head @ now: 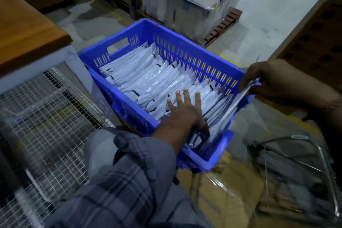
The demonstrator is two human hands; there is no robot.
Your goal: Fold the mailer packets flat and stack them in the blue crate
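Seen from above, nearest the viewer a plaid grey-blue sleeve [129,181] reaches forward from the bottom of the scene, ending in the left hand [183,109]. Its fingers are straight and spread apart, pressing flat on a row of pale grey mailer packets [153,79] that stand on edge, packed one behind another along the length of a blue crate [187,50]. The crate has slotted walls and a cut-out handle at its far left end, and the packets fill it from the far left corner to the near right end. At the crate's near right end, the right hand [266,79] is curled closed around the top edge of one mailer packet [240,96], pinching it just above the crate's rim so that its lower part slants down into the crate beside the others. Below the crate on the near right lies brown cardboard under clear film [222,190], and beside that a blurred metal wire frame [296,163] (what it belongs to cannot be told). On the left stands a white wire-mesh cage [46,126] with a wooden table top [27,29] above it. Farther off, on the grey concrete floor [268,24], stacked boxes wrapped in clear film [188,0] sit on a wooden pallet [222,26].
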